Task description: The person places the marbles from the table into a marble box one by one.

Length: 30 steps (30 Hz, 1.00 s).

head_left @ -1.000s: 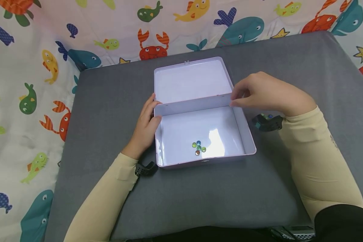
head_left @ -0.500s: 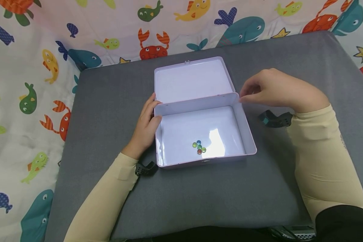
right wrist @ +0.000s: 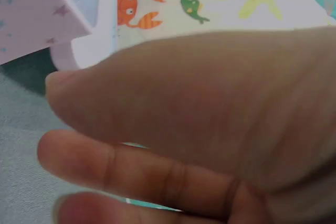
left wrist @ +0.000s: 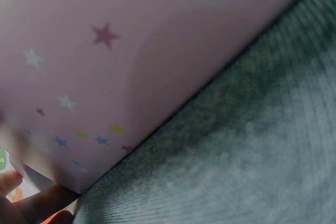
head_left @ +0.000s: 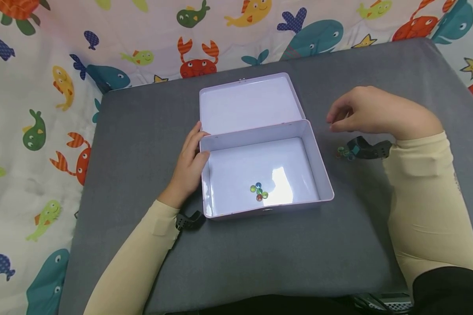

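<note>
A lidded tin box [head_left: 268, 162], white inside and pink with stars outside, lies open on the grey tabletop. My left hand [head_left: 187, 168] holds its left wall near the hinge, thumb at the rim and fingers outside. Several small glass marbles [head_left: 259, 191] in green, blue and reddish brown cluster near the box's front wall. Right of the box, my right hand [head_left: 382, 111] hovers over the table with fingers loosely bent. In the right wrist view, a gap shows between thumb [right wrist: 157, 87] and fingers, with nothing held there.
More glass marbles [head_left: 342, 152] lie on the cloth right of the box, partly hidden by the black wrist camera [head_left: 366, 148]. The box lid [head_left: 252, 103] lies folded back behind it. A sea-animal curtain [head_left: 150, 35] hangs along the table's far and left sides.
My right hand has moved from the box's back right corner out to the right, uncovering marbles on the table. The reddish marble in the box has shifted slightly. My left hand stays put.
</note>
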{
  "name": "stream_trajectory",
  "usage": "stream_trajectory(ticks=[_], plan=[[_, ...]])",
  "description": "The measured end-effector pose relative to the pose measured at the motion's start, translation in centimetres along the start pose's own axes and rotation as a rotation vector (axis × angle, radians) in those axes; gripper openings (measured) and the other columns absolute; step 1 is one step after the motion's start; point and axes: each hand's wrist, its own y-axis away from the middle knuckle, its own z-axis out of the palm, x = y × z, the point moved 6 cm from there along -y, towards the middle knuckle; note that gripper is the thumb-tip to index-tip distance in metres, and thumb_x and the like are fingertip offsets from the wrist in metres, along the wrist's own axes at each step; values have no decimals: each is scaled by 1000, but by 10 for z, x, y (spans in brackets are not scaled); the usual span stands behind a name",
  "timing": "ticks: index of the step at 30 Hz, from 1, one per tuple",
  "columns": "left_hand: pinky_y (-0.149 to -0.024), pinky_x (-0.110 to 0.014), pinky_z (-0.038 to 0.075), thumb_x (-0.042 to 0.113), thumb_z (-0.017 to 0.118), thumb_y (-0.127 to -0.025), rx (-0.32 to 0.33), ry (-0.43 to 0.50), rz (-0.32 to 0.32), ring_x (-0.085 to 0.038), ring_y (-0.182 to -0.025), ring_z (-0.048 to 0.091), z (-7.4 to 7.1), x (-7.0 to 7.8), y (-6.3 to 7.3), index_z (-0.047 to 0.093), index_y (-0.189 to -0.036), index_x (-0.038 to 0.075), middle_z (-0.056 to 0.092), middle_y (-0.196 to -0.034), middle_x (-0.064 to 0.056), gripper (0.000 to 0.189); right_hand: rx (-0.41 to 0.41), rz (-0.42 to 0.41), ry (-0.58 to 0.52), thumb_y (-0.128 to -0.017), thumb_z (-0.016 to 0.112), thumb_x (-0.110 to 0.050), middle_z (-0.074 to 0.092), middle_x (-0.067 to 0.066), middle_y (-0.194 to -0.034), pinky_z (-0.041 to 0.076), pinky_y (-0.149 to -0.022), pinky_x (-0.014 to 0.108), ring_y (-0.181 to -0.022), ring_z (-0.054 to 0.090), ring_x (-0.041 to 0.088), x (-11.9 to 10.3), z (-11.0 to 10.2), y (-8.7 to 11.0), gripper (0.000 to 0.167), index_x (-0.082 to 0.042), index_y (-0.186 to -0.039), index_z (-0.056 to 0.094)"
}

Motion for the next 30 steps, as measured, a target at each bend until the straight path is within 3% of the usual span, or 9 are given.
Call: stream_trajectory(ticks=[7,13,20,24,30], plan=[[-120,-63,29,18,41,-99,-8,12,-12,-25,-159,22,3,-1,0,55,-137,7,17,-175,-5,41,-31,29,-20,-93,76,-15,74,8,-98,52,-70,37,-87,66,23,12,6,-5,23,-4,-113,75],[-120,-63,28,15,41,-99,-5,26,-13,-24,-159,21,1,-1,0,56,-136,7,17,-175,-1,40,-78,71,-16,-93,72,-9,72,9,-96,53,-73,41,-89,63,26,27,13,-12,17,-4,-109,75],[-120,-63,28,14,41,-99,-5,20,-11,-25,-159,21,0,1,0,56,-136,7,17,-175,-1,40,-171,87,-44,-89,69,-2,69,7,-88,48,-68,37,-83,59,25,40,23,-16,10,-2,-98,73],[-120,-63,29,15,41,-100,-5,14,-13,-24,-159,21,0,2,0,56,-137,7,17,-175,-2,41,-230,110,-53,-91,65,0,68,9,-91,49,-68,38,-85,59,28,44,29,-16,14,0,-101,74],[-120,-64,28,16,41,-100,-9,18,-9,-24,-159,21,0,2,0,55,-137,7,17,-175,-1,41,-252,118,-52,-88,63,1,68,10,-90,49,-67,38,-84,59,28,49,37,-20,17,1,-99,75]])
